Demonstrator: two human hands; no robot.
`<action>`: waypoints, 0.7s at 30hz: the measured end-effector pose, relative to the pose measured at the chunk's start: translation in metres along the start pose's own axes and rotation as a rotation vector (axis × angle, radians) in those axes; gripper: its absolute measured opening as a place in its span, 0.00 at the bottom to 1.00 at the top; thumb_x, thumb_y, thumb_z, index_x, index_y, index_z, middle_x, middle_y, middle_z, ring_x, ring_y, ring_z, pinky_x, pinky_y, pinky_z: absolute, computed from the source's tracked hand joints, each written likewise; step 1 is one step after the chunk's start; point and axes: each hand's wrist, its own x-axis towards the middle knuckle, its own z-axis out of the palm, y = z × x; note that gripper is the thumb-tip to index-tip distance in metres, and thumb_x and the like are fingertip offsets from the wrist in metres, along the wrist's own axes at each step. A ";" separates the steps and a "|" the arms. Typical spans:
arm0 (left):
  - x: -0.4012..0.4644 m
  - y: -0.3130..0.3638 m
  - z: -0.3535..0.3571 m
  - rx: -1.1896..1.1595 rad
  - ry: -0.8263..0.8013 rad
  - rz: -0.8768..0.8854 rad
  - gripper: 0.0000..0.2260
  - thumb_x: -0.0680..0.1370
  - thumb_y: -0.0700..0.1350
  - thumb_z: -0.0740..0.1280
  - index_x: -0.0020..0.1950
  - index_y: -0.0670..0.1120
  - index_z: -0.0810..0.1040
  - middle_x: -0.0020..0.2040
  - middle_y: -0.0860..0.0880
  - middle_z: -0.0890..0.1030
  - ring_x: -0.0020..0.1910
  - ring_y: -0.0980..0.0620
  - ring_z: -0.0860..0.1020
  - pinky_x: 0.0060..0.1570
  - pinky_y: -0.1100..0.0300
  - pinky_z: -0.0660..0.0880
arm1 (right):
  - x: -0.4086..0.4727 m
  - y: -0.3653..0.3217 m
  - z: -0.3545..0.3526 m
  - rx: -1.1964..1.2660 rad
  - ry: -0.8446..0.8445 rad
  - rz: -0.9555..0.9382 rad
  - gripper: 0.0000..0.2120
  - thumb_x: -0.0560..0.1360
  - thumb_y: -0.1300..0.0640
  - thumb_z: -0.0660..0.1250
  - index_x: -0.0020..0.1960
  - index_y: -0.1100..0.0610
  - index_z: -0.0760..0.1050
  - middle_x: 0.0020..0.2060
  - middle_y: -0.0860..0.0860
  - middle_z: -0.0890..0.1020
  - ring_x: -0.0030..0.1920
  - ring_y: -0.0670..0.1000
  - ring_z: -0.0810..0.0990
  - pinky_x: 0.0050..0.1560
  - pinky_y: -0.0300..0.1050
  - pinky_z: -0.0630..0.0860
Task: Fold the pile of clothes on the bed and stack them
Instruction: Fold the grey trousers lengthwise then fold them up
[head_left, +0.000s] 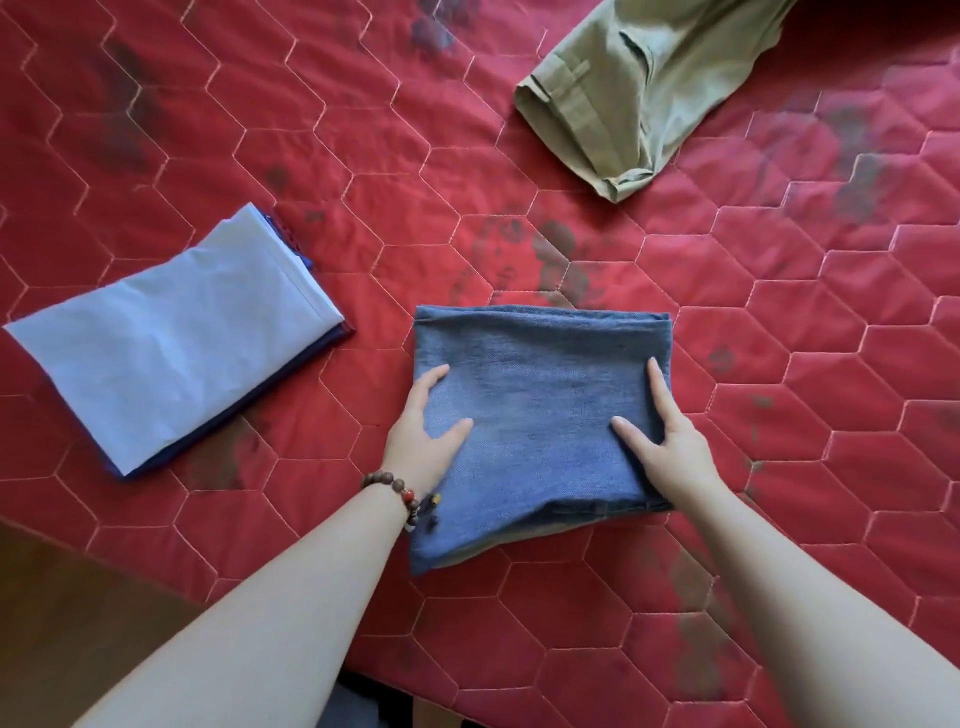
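Head view, straight fingers (434, 379) pressing folded jeans (540, 384)

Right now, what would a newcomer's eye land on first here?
The folded denim piece at centre, with the left hand and right hand resting on its side edges. It lies on a red quilted bedspread; a folded light-blue stack sits to the left and an olive garment lies loose at top right.

The jeans (540, 395) were matt, coarse blue denim; the shirt (171, 348) smooth pale cloth; the bedcover (779, 364) quilted, faintly sheened red fabric; the bracelet (400, 493) wooden beads.
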 end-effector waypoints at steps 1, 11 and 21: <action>0.001 0.001 -0.001 -0.008 0.009 0.023 0.28 0.73 0.41 0.72 0.68 0.60 0.68 0.67 0.58 0.72 0.67 0.59 0.71 0.71 0.58 0.64 | 0.002 -0.003 -0.003 0.001 -0.002 -0.009 0.38 0.76 0.48 0.69 0.73 0.30 0.48 0.66 0.54 0.74 0.64 0.57 0.74 0.61 0.45 0.67; 0.046 0.067 -0.056 -0.077 0.230 0.196 0.27 0.73 0.39 0.72 0.70 0.50 0.70 0.67 0.58 0.73 0.67 0.62 0.70 0.69 0.67 0.62 | 0.062 -0.112 -0.040 -0.032 0.152 -0.335 0.33 0.75 0.54 0.71 0.75 0.40 0.60 0.60 0.56 0.77 0.61 0.53 0.74 0.58 0.34 0.63; 0.126 0.071 -0.100 0.435 0.392 -0.004 0.32 0.74 0.56 0.70 0.76 0.52 0.64 0.76 0.38 0.56 0.76 0.43 0.55 0.75 0.52 0.54 | 0.186 -0.220 -0.022 -0.475 0.174 -0.320 0.36 0.74 0.46 0.69 0.77 0.44 0.56 0.72 0.59 0.61 0.70 0.60 0.62 0.71 0.53 0.61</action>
